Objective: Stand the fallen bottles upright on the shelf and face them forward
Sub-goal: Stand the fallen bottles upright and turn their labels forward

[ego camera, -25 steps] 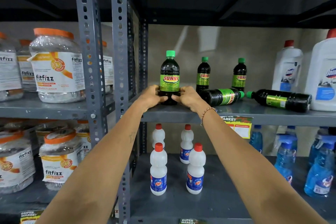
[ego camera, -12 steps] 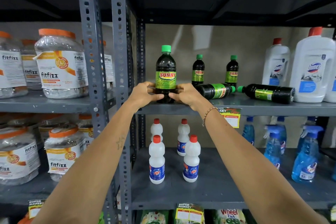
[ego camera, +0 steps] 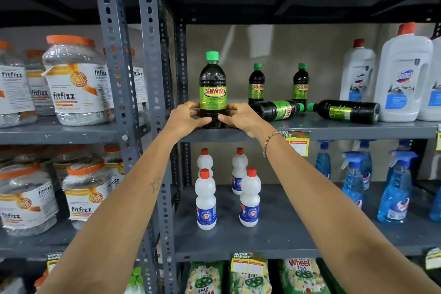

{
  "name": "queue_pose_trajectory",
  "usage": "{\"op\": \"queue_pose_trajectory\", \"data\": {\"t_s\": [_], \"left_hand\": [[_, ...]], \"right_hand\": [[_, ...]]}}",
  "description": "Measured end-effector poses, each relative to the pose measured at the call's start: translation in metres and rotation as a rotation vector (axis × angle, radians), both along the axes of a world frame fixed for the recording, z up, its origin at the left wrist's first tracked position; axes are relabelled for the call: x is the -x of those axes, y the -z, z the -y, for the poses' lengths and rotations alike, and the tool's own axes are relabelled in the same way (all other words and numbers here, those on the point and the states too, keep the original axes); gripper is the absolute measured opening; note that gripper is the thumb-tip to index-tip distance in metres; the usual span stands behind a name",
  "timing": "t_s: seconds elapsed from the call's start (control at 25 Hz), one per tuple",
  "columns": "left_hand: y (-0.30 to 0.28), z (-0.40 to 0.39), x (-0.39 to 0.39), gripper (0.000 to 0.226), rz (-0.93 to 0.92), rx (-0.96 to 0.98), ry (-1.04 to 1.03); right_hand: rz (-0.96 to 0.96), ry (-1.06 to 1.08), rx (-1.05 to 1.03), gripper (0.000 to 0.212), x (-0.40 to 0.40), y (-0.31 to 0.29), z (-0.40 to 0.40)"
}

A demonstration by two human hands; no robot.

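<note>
A dark Sunny bottle with a green cap stands upright at the front left of the grey shelf, its label facing me. My left hand and my right hand both grip its lower body from either side. Two more Sunny bottles stand upright at the back. A fallen Sunny bottle lies on its side just right of my right hand, cap pointing right. Another fallen bottle lies further right, cap pointing left.
Large white Domex jugs stand at the shelf's right end. A grey perforated upright borders the shelf on the left, with fitfizz jars beyond it. White bottles and blue spray bottles fill the shelf below.
Both hands have stayed on the upright bottle; its label now faces me more squarely. My head has moved nearer, so the shelf looks larger and lower.
</note>
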State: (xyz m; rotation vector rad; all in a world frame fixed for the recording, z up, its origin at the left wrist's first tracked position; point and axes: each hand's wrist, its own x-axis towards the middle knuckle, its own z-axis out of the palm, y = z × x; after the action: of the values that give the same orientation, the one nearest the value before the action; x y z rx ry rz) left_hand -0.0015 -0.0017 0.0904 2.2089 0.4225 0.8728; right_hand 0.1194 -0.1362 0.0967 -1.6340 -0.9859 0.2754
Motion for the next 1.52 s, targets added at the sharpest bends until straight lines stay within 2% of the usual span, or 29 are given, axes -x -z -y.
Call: {"op": "queue_pose_trajectory", "data": {"t_s": [0.08,0.12,0.2,0.24,0.28,0.36,0.52,0.68,0.76,0.84,0.96,1.12,1.24,1.4,1.52], "left_hand": [[0.003,0.009,0.003,0.059,0.1,-0.044,-0.105],[0.006,0.016,0.005,0.048,0.251,-0.09,-0.178],[0.014,0.039,0.003,0.024,0.589,-0.247,-0.239],[0.018,0.054,-0.002,0.02,0.654,-0.321,-0.195],[0.023,0.069,-0.011,0.021,0.645,-0.383,-0.134],[0.034,0.092,-0.035,0.025,0.536,-0.487,-0.066],[0.062,0.115,-0.078,0.031,0.35,-0.71,-0.197],[0.083,0.109,-0.097,0.036,0.271,-0.895,-0.356],[0.088,0.104,-0.102,0.036,0.272,-0.958,-0.399],[0.09,0.1,-0.104,0.036,0.276,-1.002,-0.435],[0.093,0.101,-0.106,0.038,0.284,-1.004,-0.467],[0.095,0.102,-0.106,0.04,0.272,-1.021,-0.509],[0.098,0.102,-0.107,0.043,0.291,-0.986,-0.522],[0.098,0.102,-0.108,0.046,0.333,-0.928,-0.519],[0.098,0.102,-0.108,0.042,0.337,-0.978,-0.543]], "right_hand": [[0.042,0.026,0.016,0.04,-0.001,-0.003,0.006],[0.112,0.123,0.004,0.038,-0.003,-0.006,0.011],[0.328,0.47,-0.036,0.036,-0.014,-0.016,0.023],[0.411,0.63,-0.033,0.043,-0.021,-0.021,0.029],[0.439,0.746,-0.001,0.054,-0.027,-0.024,0.033],[0.347,0.848,0.11,0.077,-0.039,-0.027,0.038],[0.172,0.862,0.258,0.099,-0.058,-0.032,0.037],[-0.003,0.798,0.222,0.105,-0.072,-0.033,0.035],[-0.138,0.653,0.132,0.099,-0.076,-0.035,0.043],[-0.175,0.536,0.138,0.078,-0.079,-0.041,0.055],[-0.087,0.441,0.314,0.053,-0.083,-0.051,0.081],[0.046,0.337,0.624,0.055,-0.085,-0.071,0.116],[0.23,0.33,0.844,0.059,-0.085,-0.084,0.112],[0.456,0.512,0.932,0.066,-0.085,-0.065,0.084],[0.433,0.644,0.775,0.067,-0.092,-0.053,0.078]]}}
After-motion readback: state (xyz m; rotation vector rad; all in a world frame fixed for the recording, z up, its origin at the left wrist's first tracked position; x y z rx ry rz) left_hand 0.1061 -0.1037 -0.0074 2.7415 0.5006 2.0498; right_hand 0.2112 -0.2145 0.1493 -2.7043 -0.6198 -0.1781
